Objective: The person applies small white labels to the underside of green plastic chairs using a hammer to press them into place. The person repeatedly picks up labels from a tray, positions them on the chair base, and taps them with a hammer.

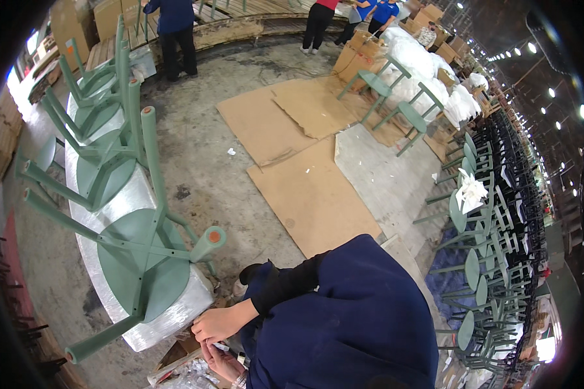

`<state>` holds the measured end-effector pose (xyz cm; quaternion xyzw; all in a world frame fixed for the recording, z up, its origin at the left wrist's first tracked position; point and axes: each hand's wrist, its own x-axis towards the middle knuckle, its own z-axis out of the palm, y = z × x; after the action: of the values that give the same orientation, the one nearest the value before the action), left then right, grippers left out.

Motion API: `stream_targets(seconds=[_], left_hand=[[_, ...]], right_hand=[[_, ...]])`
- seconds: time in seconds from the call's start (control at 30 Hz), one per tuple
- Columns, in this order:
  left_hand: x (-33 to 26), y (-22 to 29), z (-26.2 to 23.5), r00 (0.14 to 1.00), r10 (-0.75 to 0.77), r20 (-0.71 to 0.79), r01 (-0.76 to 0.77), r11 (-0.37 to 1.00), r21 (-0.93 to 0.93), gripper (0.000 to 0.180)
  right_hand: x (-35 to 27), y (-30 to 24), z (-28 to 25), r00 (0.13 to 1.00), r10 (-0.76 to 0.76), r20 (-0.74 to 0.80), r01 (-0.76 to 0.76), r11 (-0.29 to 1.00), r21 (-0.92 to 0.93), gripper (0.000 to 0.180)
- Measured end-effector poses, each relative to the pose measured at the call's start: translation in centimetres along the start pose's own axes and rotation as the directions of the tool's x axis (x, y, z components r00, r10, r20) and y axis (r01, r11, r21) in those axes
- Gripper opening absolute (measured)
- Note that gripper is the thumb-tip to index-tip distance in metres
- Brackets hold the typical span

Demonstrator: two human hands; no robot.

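Beside the near end of a plastic-wrapped platform (178,301), my two hands are close together at the lower middle. My right hand (215,324), in a black sleeve, has its fingers curled in; what they grip is hidden. Just below it, my left hand (224,364) pinches a small white piece (221,347). Nearest to both is an upturned green chair (123,259), its seat down on the platform and its legs up. Under my hands stands an open box (164,375) with clear plastic bags (198,377) in it.
More upturned green chairs (107,175) line the platform. Cardboard sheets (318,194) cover the floor ahead. Two upright green chairs (412,117) stand at the far right, and several more chairs (472,269) crowd the right side. Other people (175,39) stand at the back.
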<state>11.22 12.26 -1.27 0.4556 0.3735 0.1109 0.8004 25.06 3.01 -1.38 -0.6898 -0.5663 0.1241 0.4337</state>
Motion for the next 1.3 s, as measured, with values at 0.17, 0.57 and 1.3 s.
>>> stream_targets(seconds=[0.17, 0.57, 1.3], left_hand=[[-0.6, -0.6, -0.9, 0.999, -0.047, -0.022, 0.042, 0.983, -0.179, 0.052], [0.7, -2.1, -4.6, 0.995, -0.060, -0.075, 0.041, 0.972, -0.233, 0.051], [-5.8, -1.1, -8.2, 0.839, 0.116, -0.532, -0.391, 0.809, -0.439, 0.046]], right_hand=[[0.4, -0.8, 0.0, 0.995, 0.103, -0.014, -0.098, 0.978, 0.185, 0.016], [1.0, -1.0, 2.2, 0.987, 0.158, 0.009, -0.151, 0.924, 0.352, 0.018], [7.0, -1.1, 4.2, 0.939, 0.235, 0.252, -0.321, 0.860, 0.396, 0.018]])
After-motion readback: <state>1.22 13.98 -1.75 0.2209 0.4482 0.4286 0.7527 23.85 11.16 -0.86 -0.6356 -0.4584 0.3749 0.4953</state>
